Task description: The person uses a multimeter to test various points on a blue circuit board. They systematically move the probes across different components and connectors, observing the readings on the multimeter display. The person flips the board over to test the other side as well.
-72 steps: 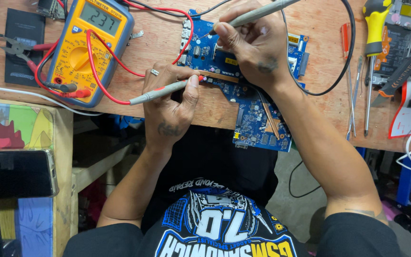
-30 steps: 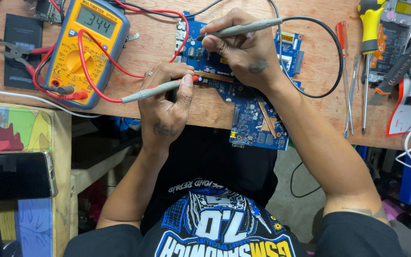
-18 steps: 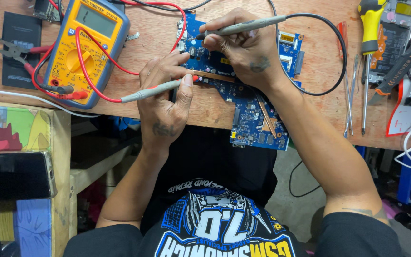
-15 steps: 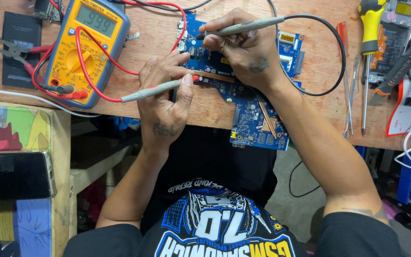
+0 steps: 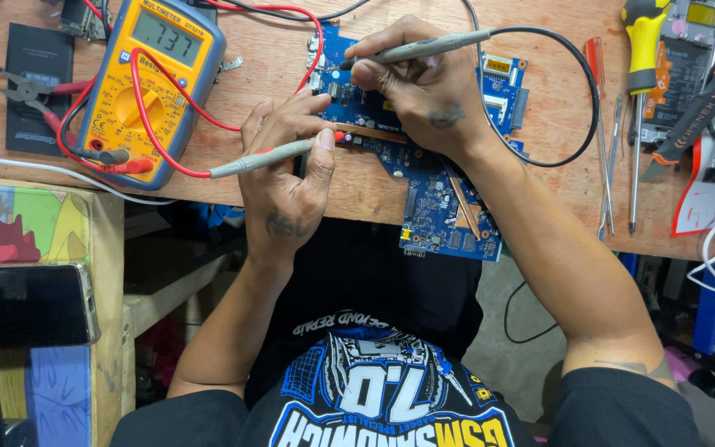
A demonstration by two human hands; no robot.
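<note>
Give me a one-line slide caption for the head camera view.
Left hand and right hand press grey test probes onto a blue circuit board beside a yellow multimeter.

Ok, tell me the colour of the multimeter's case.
Yellow-orange multimeter with a dark blue surround, in the head view.

Bright, even light — sharp focus (soft shadows below).

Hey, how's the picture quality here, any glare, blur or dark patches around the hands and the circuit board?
Head view: even, soft light on the wooden bench; left hand, right hand and blue circuit board sharp, no motion blur; meter screen free of glare; space under the bench dark.
</note>
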